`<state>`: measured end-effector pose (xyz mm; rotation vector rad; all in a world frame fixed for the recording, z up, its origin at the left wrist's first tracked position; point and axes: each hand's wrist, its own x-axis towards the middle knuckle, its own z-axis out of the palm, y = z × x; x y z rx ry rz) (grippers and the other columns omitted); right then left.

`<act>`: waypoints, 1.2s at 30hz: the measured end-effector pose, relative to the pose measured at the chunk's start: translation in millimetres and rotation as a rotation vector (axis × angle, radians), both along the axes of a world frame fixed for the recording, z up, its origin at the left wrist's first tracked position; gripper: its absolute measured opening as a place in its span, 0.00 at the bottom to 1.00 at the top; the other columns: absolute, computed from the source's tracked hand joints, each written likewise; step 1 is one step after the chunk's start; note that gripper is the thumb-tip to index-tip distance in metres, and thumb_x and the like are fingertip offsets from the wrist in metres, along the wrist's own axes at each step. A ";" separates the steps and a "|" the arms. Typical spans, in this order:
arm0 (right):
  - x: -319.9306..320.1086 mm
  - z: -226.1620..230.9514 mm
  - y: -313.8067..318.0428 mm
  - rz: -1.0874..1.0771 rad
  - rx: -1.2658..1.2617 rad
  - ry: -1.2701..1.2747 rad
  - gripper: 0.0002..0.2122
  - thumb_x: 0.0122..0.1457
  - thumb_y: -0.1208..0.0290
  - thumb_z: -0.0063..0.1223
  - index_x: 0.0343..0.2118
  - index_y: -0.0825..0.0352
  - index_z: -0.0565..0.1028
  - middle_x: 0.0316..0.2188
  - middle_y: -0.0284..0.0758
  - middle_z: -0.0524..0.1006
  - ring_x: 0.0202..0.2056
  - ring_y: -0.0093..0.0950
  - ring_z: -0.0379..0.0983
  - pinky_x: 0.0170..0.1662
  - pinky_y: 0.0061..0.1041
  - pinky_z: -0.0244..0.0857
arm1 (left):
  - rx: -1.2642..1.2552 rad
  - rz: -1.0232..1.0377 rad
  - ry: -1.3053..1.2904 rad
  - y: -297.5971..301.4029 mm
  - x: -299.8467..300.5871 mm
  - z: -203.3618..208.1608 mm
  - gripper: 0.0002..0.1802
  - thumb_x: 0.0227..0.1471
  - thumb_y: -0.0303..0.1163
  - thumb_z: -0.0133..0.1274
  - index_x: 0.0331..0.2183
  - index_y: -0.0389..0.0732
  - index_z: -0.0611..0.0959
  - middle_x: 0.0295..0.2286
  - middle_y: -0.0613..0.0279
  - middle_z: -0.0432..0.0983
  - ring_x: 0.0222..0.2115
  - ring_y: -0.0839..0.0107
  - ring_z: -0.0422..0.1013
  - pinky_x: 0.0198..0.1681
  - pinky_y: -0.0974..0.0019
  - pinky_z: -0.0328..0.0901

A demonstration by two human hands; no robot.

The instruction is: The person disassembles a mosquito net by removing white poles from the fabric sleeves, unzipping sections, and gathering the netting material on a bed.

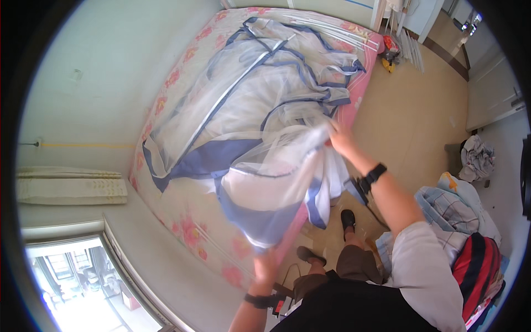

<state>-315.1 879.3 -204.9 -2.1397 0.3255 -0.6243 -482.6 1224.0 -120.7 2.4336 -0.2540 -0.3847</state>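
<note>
A sheer white mosquito net [232, 94] with blue fabric borders lies spread and rumpled over the bed [185, 221], which has a pink floral cover. Its near part is lifted off the bed between my two hands. My left hand [265, 266], low near the bed's close end, is closed on a blue-edged corner of the net. Farther off and to the right, my right hand [342, 139] pinches a bunched fold of the white mesh. Blue and white folds hang between them over the bed's right edge.
White poles [337, 34] lie across the bed's far end; more poles [410, 51] rest on the floor beyond it. At right are piled bedding [451, 207] and a red-and-black striped bundle [477, 271]. A window [77, 282] is at lower left, a door [495, 88] at right.
</note>
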 end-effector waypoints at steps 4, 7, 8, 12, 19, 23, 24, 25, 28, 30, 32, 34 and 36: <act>70.7 199.5 27.8 0.430 0.030 -0.192 0.10 0.57 0.69 0.37 0.27 0.70 0.70 0.22 0.43 0.72 0.25 0.33 0.71 0.28 0.30 0.62 | -0.272 -0.008 -0.144 -17.6 14.8 60.6 0.16 0.55 0.26 0.33 0.37 0.28 0.74 0.27 0.52 0.77 0.32 0.64 0.72 0.36 0.66 0.64; 77.2 322.9 82.0 0.838 0.170 -0.278 0.08 0.55 0.73 0.41 0.31 0.70 0.72 0.29 0.40 0.76 0.31 0.33 0.73 0.36 0.29 0.64 | -0.327 -0.013 -0.319 -21.9 20.1 126.8 0.16 0.56 0.29 0.32 0.37 0.28 0.71 0.25 0.52 0.76 0.28 0.64 0.71 0.34 0.66 0.64; 72.6 351.9 104.8 0.922 0.091 -0.480 0.11 0.55 0.71 0.43 0.39 0.67 0.72 0.34 0.42 0.75 0.36 0.35 0.72 0.41 0.29 0.63 | -0.243 0.000 -0.380 -22.1 16.5 149.0 0.16 0.57 0.30 0.32 0.36 0.28 0.71 0.26 0.53 0.76 0.28 0.65 0.71 0.33 0.66 0.64; 51.7 401.8 137.4 1.178 -0.164 -0.716 0.21 0.52 0.69 0.48 0.50 0.68 0.63 0.47 0.42 0.68 0.47 0.37 0.65 0.49 0.29 0.58 | -0.297 -0.125 -0.654 -20.9 -4.1 213.3 0.21 0.57 0.36 0.37 0.44 0.27 0.67 0.39 0.45 0.70 0.32 0.59 0.71 0.35 0.62 0.65; -45.5 300.5 66.2 0.725 0.240 -0.011 0.10 0.49 0.68 0.53 0.32 0.68 0.71 0.31 0.41 0.74 0.32 0.34 0.71 0.33 0.28 0.64 | -0.737 0.164 -0.278 -30.4 2.7 242.7 0.21 0.59 0.36 0.32 0.35 0.28 0.74 0.23 0.53 0.75 0.24 0.68 0.71 0.31 0.69 0.65; -93.1 213.8 105.3 0.678 0.229 -0.259 0.09 0.52 0.72 0.51 0.35 0.68 0.73 0.32 0.35 0.74 0.34 0.31 0.71 0.35 0.25 0.63 | -0.640 0.158 -0.153 -40.6 16.4 225.3 0.21 0.59 0.36 0.32 0.35 0.27 0.74 0.22 0.52 0.74 0.24 0.67 0.71 0.31 0.67 0.66; -96.7 198.4 112.5 0.605 0.203 -0.317 0.09 0.50 0.72 0.52 0.35 0.68 0.73 0.32 0.37 0.74 0.34 0.32 0.71 0.34 0.26 0.64 | -0.585 0.141 -0.128 -44.1 16.6 217.1 0.22 0.59 0.36 0.32 0.34 0.28 0.74 0.22 0.53 0.74 0.24 0.67 0.72 0.32 0.67 0.66; -103.2 185.8 115.1 0.530 0.176 -0.370 0.09 0.49 0.72 0.52 0.34 0.68 0.74 0.32 0.38 0.75 0.33 0.34 0.71 0.34 0.27 0.64 | -0.544 0.128 -0.137 -46.6 14.6 209.0 0.22 0.59 0.37 0.33 0.31 0.28 0.75 0.21 0.53 0.75 0.24 0.68 0.72 0.33 0.67 0.66; -118.9 164.3 114.2 0.543 0.307 -0.096 0.08 0.47 0.72 0.53 0.31 0.69 0.75 0.32 0.39 0.74 0.33 0.35 0.71 0.35 0.27 0.64 | -0.486 0.224 -0.088 -51.1 5.3 189.1 0.23 0.59 0.38 0.33 0.31 0.28 0.76 0.21 0.53 0.75 0.24 0.68 0.72 0.33 0.66 0.66; -127.9 160.1 107.8 0.581 0.294 -0.039 0.08 0.47 0.73 0.53 0.31 0.70 0.74 0.31 0.40 0.74 0.31 0.35 0.71 0.34 0.27 0.64 | -0.473 0.253 -0.070 -52.3 -0.6 181.0 0.23 0.59 0.38 0.33 0.30 0.28 0.76 0.21 0.53 0.75 0.24 0.68 0.72 0.32 0.67 0.67; -132.9 158.8 99.2 0.557 0.319 0.088 0.06 0.49 0.73 0.52 0.28 0.70 0.74 0.31 0.40 0.74 0.30 0.36 0.71 0.33 0.27 0.64 | -0.483 0.429 -0.045 -55.8 -6.6 175.6 0.29 0.58 0.42 0.33 0.21 0.32 0.81 0.18 0.61 0.76 0.20 0.75 0.70 0.25 0.75 0.63; -133.7 157.6 92.2 0.613 0.464 0.167 0.07 0.50 0.72 0.51 0.28 0.70 0.73 0.30 0.41 0.74 0.31 0.37 0.71 0.34 0.27 0.63 | -0.389 0.422 -0.121 -56.9 -8.1 174.5 0.30 0.58 0.44 0.33 0.20 0.32 0.81 0.18 0.59 0.76 0.21 0.74 0.71 0.26 0.74 0.65; -131.0 154.6 87.4 0.670 0.606 0.240 0.08 0.51 0.71 0.51 0.28 0.71 0.73 0.29 0.41 0.74 0.31 0.38 0.71 0.34 0.28 0.63 | -0.378 0.510 -0.055 -59.4 -7.8 174.0 0.32 0.57 0.44 0.33 0.19 0.32 0.81 0.18 0.57 0.76 0.21 0.72 0.72 0.27 0.72 0.65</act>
